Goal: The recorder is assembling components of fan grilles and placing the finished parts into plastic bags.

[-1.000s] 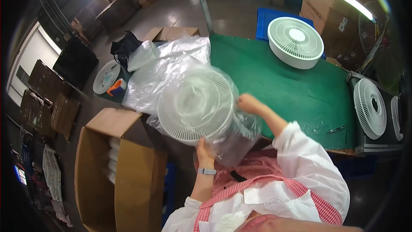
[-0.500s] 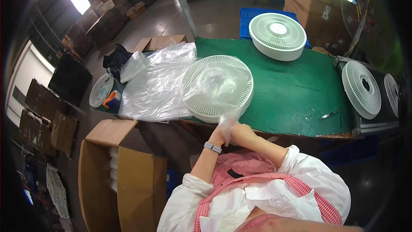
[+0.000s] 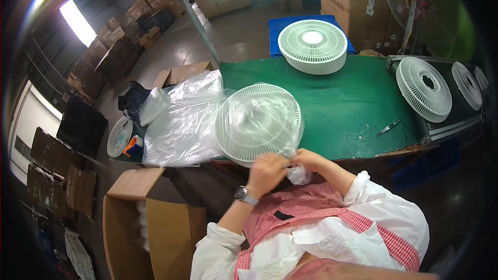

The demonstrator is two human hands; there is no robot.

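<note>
A round white fan grille (image 3: 236,140) lies at the near edge of the green table, inside a clear plastic bag (image 3: 264,119). The bag's open end is bunched together in front of the grille, and its crumpled tail hangs over the table edge. My left hand (image 3: 266,174), with a watch on the wrist, is closed on the gathered plastic by the grille's near rim. Just to its right, my right hand (image 3: 310,160) pinches the same bunched end. The fingertips of both hands are partly hidden by the plastic and each other.
Flat clear bags (image 3: 181,129) lie on the table's left. A second white fan grille (image 3: 312,46) rests at the back, by a blue crate (image 3: 275,36). More grilles (image 3: 424,89) ride a conveyor (image 3: 451,130) at right. An open carton (image 3: 174,233) stands lower left.
My hands have drawn the bag's end into a bunch and moved slightly right, with the left hand now turned over. The view has shifted a little to the right.
</note>
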